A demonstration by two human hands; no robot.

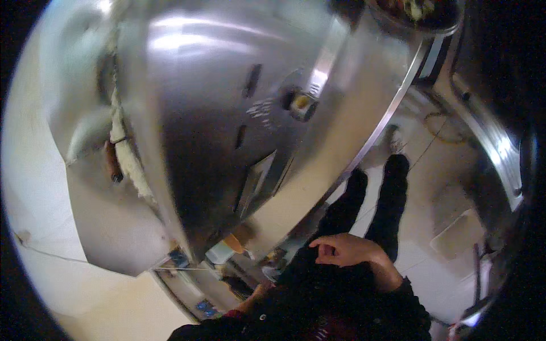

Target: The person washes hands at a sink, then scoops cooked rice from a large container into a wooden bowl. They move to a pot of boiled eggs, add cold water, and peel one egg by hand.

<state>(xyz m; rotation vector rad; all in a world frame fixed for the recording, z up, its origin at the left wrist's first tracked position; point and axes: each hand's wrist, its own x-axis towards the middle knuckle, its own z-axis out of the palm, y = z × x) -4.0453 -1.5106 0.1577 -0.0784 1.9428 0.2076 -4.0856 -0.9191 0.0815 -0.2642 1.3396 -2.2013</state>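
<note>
My right hand (343, 251) hangs in front of my dark clothing, its fingers loosely curled with a gap by the thumb. Nothing shows inside it. Lower down, my left hand (262, 291) is mostly hidden beside my body, near the cluttered surface (175, 294). Whether it holds something is not visible. Before me stands a stainless steel appliance (204, 106) with a round control (302, 102) and blurred printed marks on its front. A white container (219, 253) and an orange rounded thing (233, 243) lie close to its lower end.
At the top right a metal pan (452, 30) contains food pieces. A pale counter strip with a metal edge (379, 123) runs along the appliance. Behind it, a brown rod-like piece (113, 162) sticks out beside rough foam (130, 166). Tiled floor (422, 238) lies at right.
</note>
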